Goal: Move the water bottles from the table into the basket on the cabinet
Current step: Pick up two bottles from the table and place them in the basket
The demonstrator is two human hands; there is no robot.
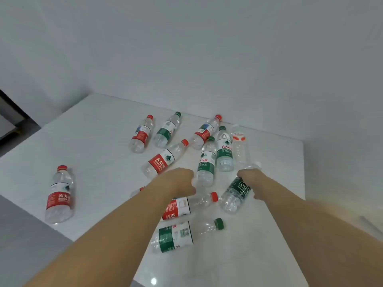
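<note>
I see a glossy white bench (93, 146) under clear plastic bottles. Near its left edge lies a bottle with red cap and red-and-white label (59, 195). Toward the far edge, one wears a green cap and green-and-white label (224, 150), beside a clear bottle with an orange-and-white band (239, 146). The dark green labelled bottle (235, 195) carries white lettering. The wall (207, 48) is plain pale grey.

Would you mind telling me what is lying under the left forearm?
Under the left forearm lies a red-label bottle, its base end covered. A red-capped bottle peeks out left of the wrist; the rest is hidden.
</note>
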